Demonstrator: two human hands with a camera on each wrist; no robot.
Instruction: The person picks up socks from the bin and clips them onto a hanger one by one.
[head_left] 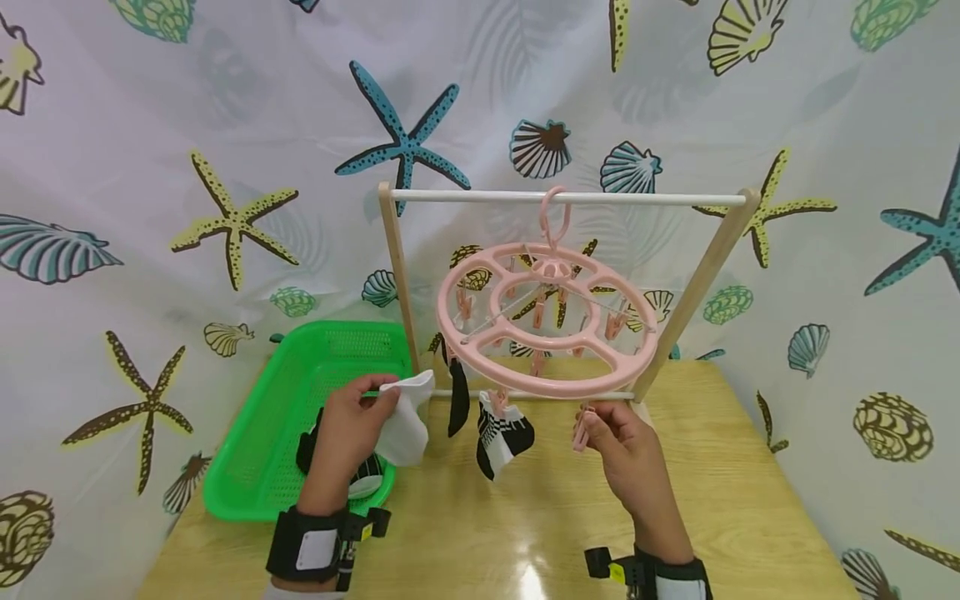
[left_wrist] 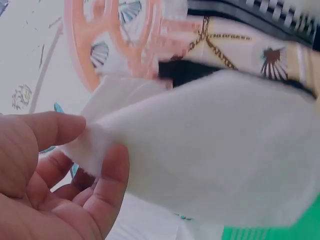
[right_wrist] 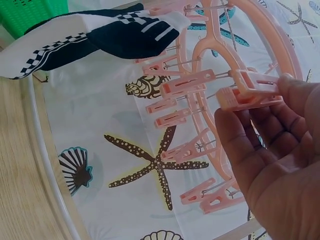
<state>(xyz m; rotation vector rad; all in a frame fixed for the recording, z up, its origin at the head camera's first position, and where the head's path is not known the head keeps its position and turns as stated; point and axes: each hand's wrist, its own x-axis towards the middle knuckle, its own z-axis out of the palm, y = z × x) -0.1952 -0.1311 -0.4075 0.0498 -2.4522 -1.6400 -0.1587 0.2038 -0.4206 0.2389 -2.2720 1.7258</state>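
A: Taking the clock from the middle of the pink ring hanger (head_left: 517,382), your left hand (head_left: 352,425) is pinching a white sock (head_left: 405,429) by its edge, out at eight o'clock.

B: And your right hand (head_left: 626,442), at five o'clock, is clamping a pink clip (head_left: 581,432) between thumb and fingers, just under the hanger's near rim.

A: What is getting between your hands?

B: A black-and-white sock (head_left: 491,429) is hanging between six and seven, and a dark sock (head_left: 458,400) is hanging between seven and eight, near your white one.

A: Past your white sock, the left wooden post (head_left: 398,275) is standing between nine and ten. The white rail (head_left: 465,197) is crossing at twelve, carrying the hanger's hook (head_left: 545,218).

B: Between eight and nine, the green basket (head_left: 258,507) is sitting on the wooden table (head_left: 465,533); your left arm is partly covering the dark fabric pieces (head_left: 367,479) inside. Behind everything, a shell-and-starfish cloth (head_left: 300,117) is hanging.
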